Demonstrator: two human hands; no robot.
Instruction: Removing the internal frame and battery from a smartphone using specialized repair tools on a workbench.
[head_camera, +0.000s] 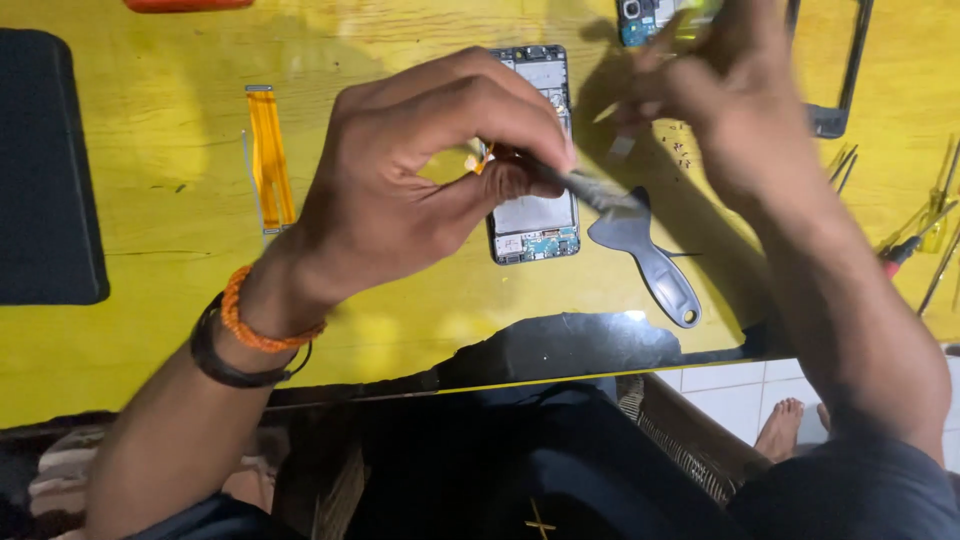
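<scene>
above the yellow table (150, 330) we see our two hands working over an opened phone (535, 215). our left hand (420, 170) has its thumb and forefinger pressed together in a pinch, and between them there is a small orange piece (478, 160) and the end of thin tweezers (590, 190); which of the two the fingertips truly press we cannot tell, because the picture is blurred there. the other fingers of this hand are curled in. on the left wrist sit an orange bead bracelet (250, 325) and a black band (225, 365).

our right hand (720, 90) is higher and further from us, much blurred by motion. its fingers are bunched close together, but we cannot tell if they pinch something.

the opened phone lies flat on the table with its inside parts upward, partly hidden under the left hand. just right of it rests a grey plastic pry tool (650, 255). an orange flat ribbon cable (270, 160) lies well apart on the left, and a black pad (45, 170) is at the left edge. a black phone frame (845, 80) lies at the top right, and thin hand tools (925, 230) are at the right edge.
</scene>
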